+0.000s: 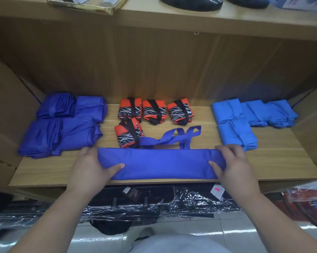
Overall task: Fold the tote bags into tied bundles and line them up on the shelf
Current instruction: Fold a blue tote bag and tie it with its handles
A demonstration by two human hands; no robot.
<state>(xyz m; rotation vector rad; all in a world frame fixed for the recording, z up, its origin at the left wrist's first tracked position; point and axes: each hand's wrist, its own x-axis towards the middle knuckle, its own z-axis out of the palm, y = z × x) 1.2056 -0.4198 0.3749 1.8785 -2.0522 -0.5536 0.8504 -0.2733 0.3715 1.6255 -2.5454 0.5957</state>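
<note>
Lying along the front edge of the wooden shelf [272, 161], the royal-blue tote bag [161, 163] is folded into a long flat strip. Its two handles [172, 138] are spread out behind it, probably to be used as the tie. The left hand [88, 167] and the right hand [234, 165] are each clamped on one end, thumb on top and fingers curled over the far edge, so that the layers cannot open. The cloth looks thin, smooth and limp. Behind, finished bundles are grouped by colour: dark blue bundles [62, 125], orange-and-black bundles [154, 111] bound with black straps, and light blue bundles [245, 115].
</note>
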